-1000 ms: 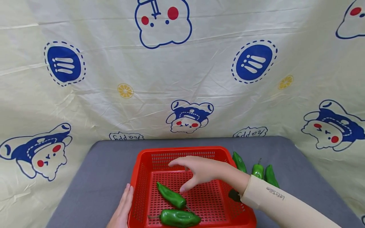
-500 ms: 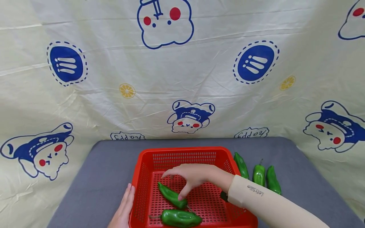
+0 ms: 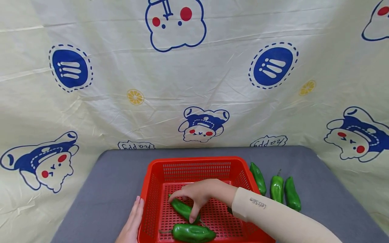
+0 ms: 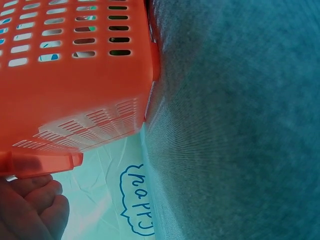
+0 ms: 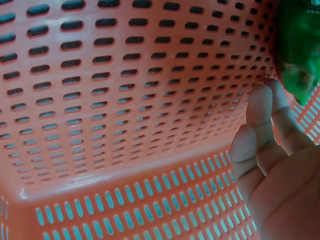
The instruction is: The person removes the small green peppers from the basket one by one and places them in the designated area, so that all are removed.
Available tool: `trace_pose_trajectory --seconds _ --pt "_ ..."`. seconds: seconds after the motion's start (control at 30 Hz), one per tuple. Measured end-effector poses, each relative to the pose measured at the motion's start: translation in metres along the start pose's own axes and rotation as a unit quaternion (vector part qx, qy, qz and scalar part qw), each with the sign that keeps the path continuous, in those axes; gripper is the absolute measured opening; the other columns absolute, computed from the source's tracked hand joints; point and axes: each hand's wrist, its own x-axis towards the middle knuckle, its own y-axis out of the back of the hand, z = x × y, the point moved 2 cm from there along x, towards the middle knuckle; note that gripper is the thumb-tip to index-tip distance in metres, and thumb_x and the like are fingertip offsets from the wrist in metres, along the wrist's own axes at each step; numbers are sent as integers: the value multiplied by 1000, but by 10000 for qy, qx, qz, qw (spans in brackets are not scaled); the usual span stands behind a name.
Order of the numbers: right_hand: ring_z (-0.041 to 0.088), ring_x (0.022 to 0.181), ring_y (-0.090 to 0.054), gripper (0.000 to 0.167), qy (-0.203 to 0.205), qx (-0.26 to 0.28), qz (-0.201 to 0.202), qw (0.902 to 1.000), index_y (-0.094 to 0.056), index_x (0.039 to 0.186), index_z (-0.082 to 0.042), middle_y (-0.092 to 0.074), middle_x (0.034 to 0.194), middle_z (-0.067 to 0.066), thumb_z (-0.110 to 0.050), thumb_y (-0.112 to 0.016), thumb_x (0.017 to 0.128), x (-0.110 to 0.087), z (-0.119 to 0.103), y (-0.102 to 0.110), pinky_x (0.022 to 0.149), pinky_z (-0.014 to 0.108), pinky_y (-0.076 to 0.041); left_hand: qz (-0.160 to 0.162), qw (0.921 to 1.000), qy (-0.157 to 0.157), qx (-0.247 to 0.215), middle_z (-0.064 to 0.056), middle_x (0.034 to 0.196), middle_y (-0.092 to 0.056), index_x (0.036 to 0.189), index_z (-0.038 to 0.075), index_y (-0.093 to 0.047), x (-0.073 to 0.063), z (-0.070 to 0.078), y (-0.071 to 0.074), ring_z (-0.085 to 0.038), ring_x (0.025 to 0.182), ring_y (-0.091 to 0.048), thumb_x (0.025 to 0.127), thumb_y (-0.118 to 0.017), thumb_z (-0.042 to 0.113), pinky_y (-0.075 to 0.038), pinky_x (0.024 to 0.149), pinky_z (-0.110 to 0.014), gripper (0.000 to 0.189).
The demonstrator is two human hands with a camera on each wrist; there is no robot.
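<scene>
A red perforated basket (image 3: 196, 160) stands in front of me, with two green peppers lying in it. My right hand (image 3: 200, 195) is down inside, over the upper pepper (image 3: 181, 208). Its index finger is at the pepper's pointed tip, and the thumb overlaps the stem end. In the right wrist view, the other fingers (image 5: 260, 115) bend loosely beside the pepper (image 5: 300, 50). The lower pepper (image 3: 192, 233) lies crosswise just nearer to me. My left hand (image 3: 132, 221) rests with straight fingers against the basket's left side, close under the rim in the left wrist view.
To the basket's right, three more green peppers lie on the grey tabletop (image 3: 112, 189): one by the rim (image 3: 258, 179), a lighter one (image 3: 277, 188) and a darker one (image 3: 292, 195). A printed pale curtain (image 3: 170, 121) hangs behind the table.
My right hand has moved left and down inside the basket, from above its middle to the upper pepper. My left hand has stayed at the basket's side.
</scene>
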Motion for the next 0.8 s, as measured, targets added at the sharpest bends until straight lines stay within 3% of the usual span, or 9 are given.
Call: trace_pose_trajectory --seconds 0.43,0.6,0.8 --pt "3 84 -55 81 -374 212 -218 9988 -39 142 -45 -58 97 -9 -27 -86 79 4 -2 -4 79 22 -47 -27 10000 63 46 0 168 -2 159 3 -12 -1 0 1 -1 152 -2 95 -31 71 -8 113 -6 96" --pt "4 87 -56 81 -570 -141 -73 9983 -37 140 -46 -59 98 -10 -31 -86 78 3 -4 -4 82 24 -47 -44 9999 120 78 1 168 -2 159 4 -12 -2 0 1 0 152 -2 96 -32 71 -9 113 -6 95" --pt "4 90 -55 82 -385 -603 -179 9973 -38 139 -49 -54 103 -12 -25 -86 77 5 -10 -8 80 23 -47 -111 9997 215 36 3 168 -1 160 6 -11 -2 0 1 1 152 -2 96 -36 69 -10 111 -4 93"
